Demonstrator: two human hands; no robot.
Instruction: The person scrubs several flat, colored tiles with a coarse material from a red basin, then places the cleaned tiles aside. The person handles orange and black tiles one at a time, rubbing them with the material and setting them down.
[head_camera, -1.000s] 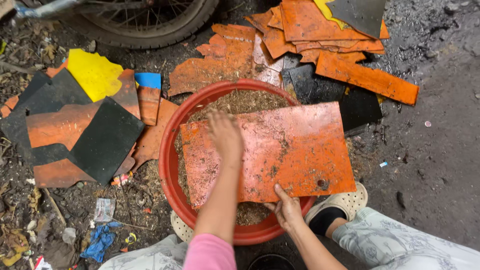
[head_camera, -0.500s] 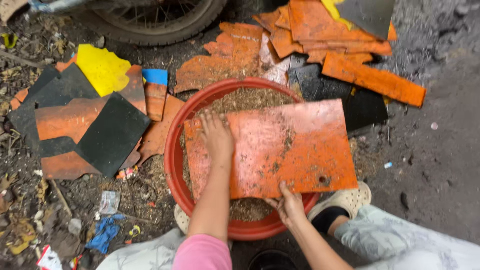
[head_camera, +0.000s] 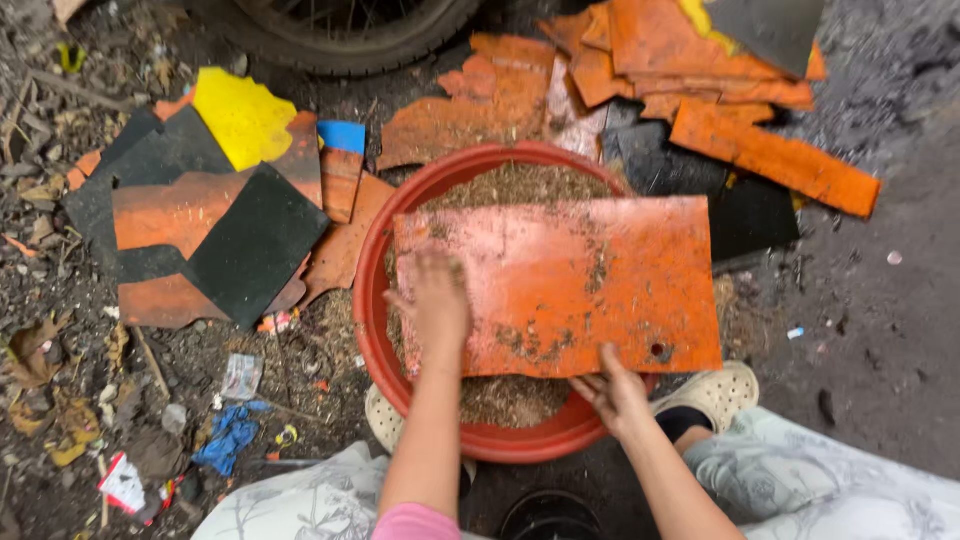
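Starting at the far left, litter lies on the dark, gritty ground: a crumpled white-and-red wrapper (head_camera: 124, 484) near the bottom edge, a blue scrap (head_camera: 230, 436) beside it and a small clear packet (head_camera: 241, 376) just above. Higher up sits a pile of flat sheet pieces — a yellow piece (head_camera: 243, 118) on top, a black square sheet (head_camera: 256, 245) tilted over orange ones, and a small blue rectangle (head_camera: 342, 135) at the pile's right edge. A tyre (head_camera: 350, 40) curves along the top. Next comes the round red basin (head_camera: 520, 445), filled with brownish, fibrous debris. The left hand (head_camera: 436, 305) lies palm down on the left part of the large orange sheet (head_camera: 565, 285), fingers held loosely together and slightly blurred; this dirt-speckled sheet rests flat across the basin, its right end reaching past the rim. The right hand (head_camera: 612, 388) grips the sheet's near edge, fingers curled under and thumb on top — close to a small round hole in the sheet. A cream-coloured clog (head_camera: 712, 392) shows just right of that hand, above a pale patterned trouser leg. Further right and up, another heap of orange pieces (head_camera: 680, 60) lies over black ones, with a long orange strip (head_camera: 775, 158) slanting towards the right edge.
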